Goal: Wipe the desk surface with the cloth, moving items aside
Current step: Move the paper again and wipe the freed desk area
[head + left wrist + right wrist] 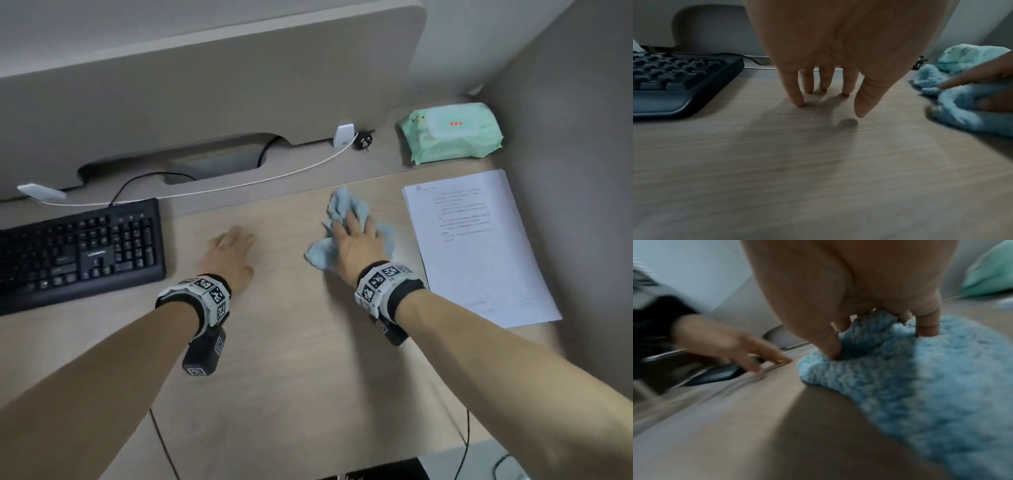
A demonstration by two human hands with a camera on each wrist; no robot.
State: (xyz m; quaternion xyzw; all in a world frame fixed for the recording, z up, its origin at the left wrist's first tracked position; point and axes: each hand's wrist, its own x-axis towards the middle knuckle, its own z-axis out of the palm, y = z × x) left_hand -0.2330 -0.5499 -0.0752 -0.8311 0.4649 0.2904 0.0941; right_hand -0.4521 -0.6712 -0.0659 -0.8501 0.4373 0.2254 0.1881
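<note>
Pale wood table [281, 359] was being wiped: the cloth [346, 209] was pressed under the spread right hand [356, 246], just left of the papers [479, 246]; the left hand [229, 257] was rested spread, empty. Papers could be swept off.

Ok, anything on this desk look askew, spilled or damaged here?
No spill or damage shows. The unplugged black plug lies loose on the desk near the wet wipes pack, and the paper stack sits slightly askew. The right hand presses the blue cloth.
</note>
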